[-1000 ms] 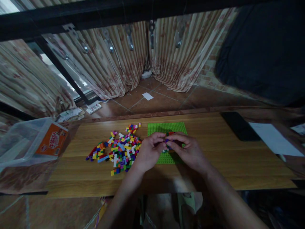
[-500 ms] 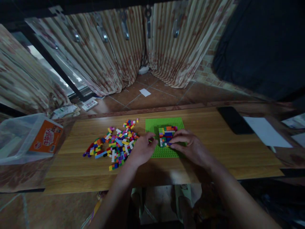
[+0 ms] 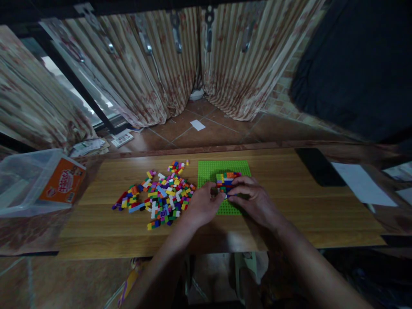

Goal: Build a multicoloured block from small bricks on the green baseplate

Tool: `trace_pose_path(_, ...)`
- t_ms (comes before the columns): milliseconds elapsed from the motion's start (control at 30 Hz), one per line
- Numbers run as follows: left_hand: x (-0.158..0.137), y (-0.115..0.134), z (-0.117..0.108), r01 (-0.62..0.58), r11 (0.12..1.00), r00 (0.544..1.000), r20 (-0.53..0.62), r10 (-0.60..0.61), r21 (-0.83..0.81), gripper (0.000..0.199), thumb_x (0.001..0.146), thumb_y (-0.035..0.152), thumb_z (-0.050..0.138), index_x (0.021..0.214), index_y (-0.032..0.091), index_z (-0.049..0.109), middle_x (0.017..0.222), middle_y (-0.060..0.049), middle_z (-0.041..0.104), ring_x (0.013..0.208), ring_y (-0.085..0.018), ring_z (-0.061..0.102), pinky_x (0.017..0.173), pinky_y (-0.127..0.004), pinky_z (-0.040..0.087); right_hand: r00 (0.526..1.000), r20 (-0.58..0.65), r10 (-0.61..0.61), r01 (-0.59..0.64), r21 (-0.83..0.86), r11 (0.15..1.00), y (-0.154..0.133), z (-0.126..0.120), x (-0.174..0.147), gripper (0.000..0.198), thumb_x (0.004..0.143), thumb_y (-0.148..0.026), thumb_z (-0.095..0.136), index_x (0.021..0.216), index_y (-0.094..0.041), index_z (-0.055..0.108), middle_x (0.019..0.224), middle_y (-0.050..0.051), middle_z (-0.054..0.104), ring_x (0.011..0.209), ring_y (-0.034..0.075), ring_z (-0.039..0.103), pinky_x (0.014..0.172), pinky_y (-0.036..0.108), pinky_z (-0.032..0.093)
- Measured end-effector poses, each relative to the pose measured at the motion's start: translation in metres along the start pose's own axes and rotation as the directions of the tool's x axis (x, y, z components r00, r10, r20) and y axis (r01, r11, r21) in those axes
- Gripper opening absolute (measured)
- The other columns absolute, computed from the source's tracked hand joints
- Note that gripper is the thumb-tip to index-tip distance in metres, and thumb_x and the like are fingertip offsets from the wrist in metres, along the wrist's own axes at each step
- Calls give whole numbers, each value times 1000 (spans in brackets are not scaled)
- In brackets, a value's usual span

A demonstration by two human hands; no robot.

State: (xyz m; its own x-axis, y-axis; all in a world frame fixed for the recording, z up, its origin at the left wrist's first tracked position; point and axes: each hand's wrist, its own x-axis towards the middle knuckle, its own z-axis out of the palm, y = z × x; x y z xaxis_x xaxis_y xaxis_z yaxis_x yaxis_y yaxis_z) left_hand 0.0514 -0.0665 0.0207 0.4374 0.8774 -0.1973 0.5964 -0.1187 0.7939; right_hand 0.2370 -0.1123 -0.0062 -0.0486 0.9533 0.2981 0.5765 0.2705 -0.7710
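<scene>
A block of multicoloured toy bricks point(image 3: 229, 177), stacked together, sits on the green studded baseplate point(image 3: 206, 167). At the block's left front corner is my left hand point(image 3: 207, 204), its thumb and fingers closed together; whatever lies between the fingertips is hidden. My right hand point(image 3: 255, 197) grips the block's right side and front, with the fingertips against the bricks. Part of the block is covered by both hands. To the left of the baseplate, a loose pile of small bricks point(image 3: 167, 193) in many colours spreads over the wooden table point(image 3: 289, 206).
A black phone-like slab point(image 3: 318, 167) and white paper point(image 3: 363, 182) lie at the table's right. Left of the table stands a clear plastic bin point(image 3: 25, 184) with an orange label. Curtains point(image 3: 161, 77) hang beyond the table, and another paper point(image 3: 197, 125) lies on the floor.
My left hand has moved right, from beside the block to its left front corner. The right hand stays at the block's right side. The view has shifted slightly.
</scene>
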Motion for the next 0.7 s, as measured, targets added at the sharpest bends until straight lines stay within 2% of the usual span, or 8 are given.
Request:
trace_pose_path(200,1,5,5,61,998,997,-47,-61,-6,40,82,44,58,106,13,62,75,-6,67,71,-21,64,64,-30,44,998,21,-57,57,-22,998,0,0,0,5,83,-29,68,85,-29,73,105,3,63,103,21,57,90,41,46)
trace_pose_path(467,3,-1,13,23,1000,996,-91,-23,-1,34,81,43,58,101,16,63,80,-6,68,70,-20,62,63,-29,45,997,15,-78,79,-47,996,0,1,-3,10,85,-30,65,85,-28,74,105,5,65,101,22,58,88,41,48)
trace_pose_path(700,1,3,17,70,996,991,-117,-63,54,34,81,42,57,102,15,62,78,-8,67,68,-21,62,60,-31,44,996,-5,-87,87,-65,994,4,3,-5,10,86,-32,64,85,-29,74,107,5,65,102,23,59,87,41,50)
